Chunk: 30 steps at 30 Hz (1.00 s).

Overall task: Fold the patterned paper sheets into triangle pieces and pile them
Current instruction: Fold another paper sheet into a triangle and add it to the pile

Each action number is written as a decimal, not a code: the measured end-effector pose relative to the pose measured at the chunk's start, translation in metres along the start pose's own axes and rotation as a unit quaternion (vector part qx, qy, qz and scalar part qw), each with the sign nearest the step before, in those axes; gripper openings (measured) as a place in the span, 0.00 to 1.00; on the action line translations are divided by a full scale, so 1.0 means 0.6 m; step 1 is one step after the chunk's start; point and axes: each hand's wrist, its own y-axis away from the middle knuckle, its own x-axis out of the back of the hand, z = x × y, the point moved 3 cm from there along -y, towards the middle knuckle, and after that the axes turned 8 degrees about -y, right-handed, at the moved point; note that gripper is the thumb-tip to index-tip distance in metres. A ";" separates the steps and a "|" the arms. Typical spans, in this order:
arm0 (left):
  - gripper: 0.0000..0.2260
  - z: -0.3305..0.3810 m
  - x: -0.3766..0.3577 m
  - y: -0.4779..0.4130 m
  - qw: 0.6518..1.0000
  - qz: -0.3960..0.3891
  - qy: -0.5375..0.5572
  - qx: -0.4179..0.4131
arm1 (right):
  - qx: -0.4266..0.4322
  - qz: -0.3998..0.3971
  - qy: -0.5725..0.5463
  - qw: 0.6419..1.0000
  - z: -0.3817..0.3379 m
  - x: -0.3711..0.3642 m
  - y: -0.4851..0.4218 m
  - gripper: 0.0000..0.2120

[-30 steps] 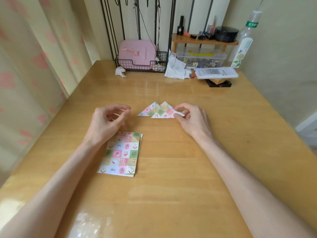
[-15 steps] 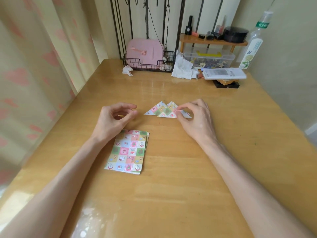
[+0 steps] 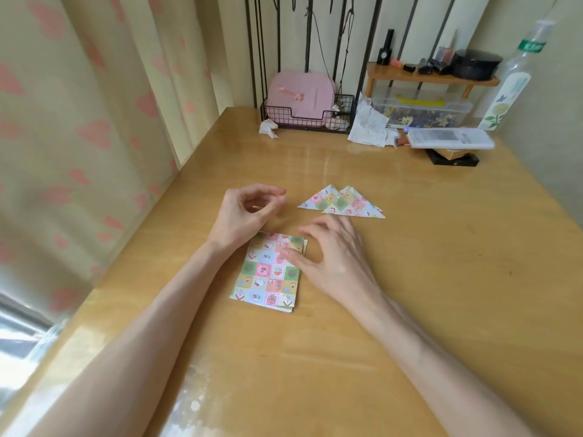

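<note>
Head view: wooden table (image 3: pixel 410 279) with both bare forearms reaching in from the near edge. A small stack of patterned paper sheets (image 3: pixel 268 272) lies flat near the middle, checkered in pink, green, blue and yellow squares, its edges slightly fanned at the far right corner. Beyond it, well apart, rest the folded triangle pieces (image 3: pixel 344 203), overlapping one another with their long edges toward the person and their points toward the far wall.

The left hand (image 3: pixel 244 212) sits just beyond the far left corner of the stack, wrist over that corner, fingers curled loosely with thumb and forefinger tips close together; nothing shows between them. The right hand (image 3: pixel 334 257) is blurred, spread and empty, its thumb tip over the upper right part of the top sheet and its other fingers reaching out above the table between the stack and the triangles; whether the thumb presses the paper I cannot tell.

Along the far edge stand a black wire basket (image 3: pixel 303 118) holding a pink case (image 3: pixel 301 94), crumpled tissue (image 3: pixel 369 127), a clear plastic box (image 3: pixel 422 110) under a small wooden shelf (image 3: pixel 432 77), and a clear bottle (image 3: pixel 511 86). A curtain (image 3: pixel 79 121) with pink hearts hangs on the left.
</note>
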 end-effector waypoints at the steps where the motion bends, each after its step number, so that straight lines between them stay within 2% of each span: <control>1: 0.06 -0.001 0.000 0.000 1.000 -0.001 0.000 0.000 | -0.013 -0.012 0.020 1.000 0.003 -0.003 -0.002 0.25; 3: 0.05 -0.001 0.000 0.000 1.000 -0.004 -0.003 -0.001 | -0.033 -0.023 0.020 0.999 0.006 -0.008 -0.004 0.25; 8: 0.06 0.000 -0.004 -0.001 1.000 -0.013 0.000 -0.001 | -0.054 0.009 -0.081 0.995 0.005 -0.004 -0.006 0.20; 14: 0.06 0.009 -0.003 0.003 1.000 -0.009 -0.011 -0.010 | -0.146 0.005 -0.259 0.955 0.018 -0.004 -0.013 0.13; 17: 0.06 0.010 -0.003 0.003 1.000 -0.004 -0.017 -0.010 | -0.148 0.008 -0.270 0.951 0.025 -0.002 -0.014 0.09; 24: 0.06 0.009 -0.002 0.003 1.000 -0.001 -0.027 -0.006 | -0.097 0.069 -0.210 0.970 0.025 0.009 -0.012 0.04; 26: 0.07 0.012 -0.001 0.003 1.000 0.006 -0.023 0.004 | -0.123 0.062 -0.273 0.952 0.031 0.017 -0.013 0.04; 28: 0.08 0.020 0.001 0.004 1.000 0.010 -0.020 0.013 | -0.160 0.052 -0.372 0.913 0.040 0.032 -0.014 0.03; 30: 0.11 0.034 0.000 0.006 1.000 -0.007 -0.003 0.014 | -0.182 0.054 -0.418 0.889 0.049 0.055 -0.009 0.03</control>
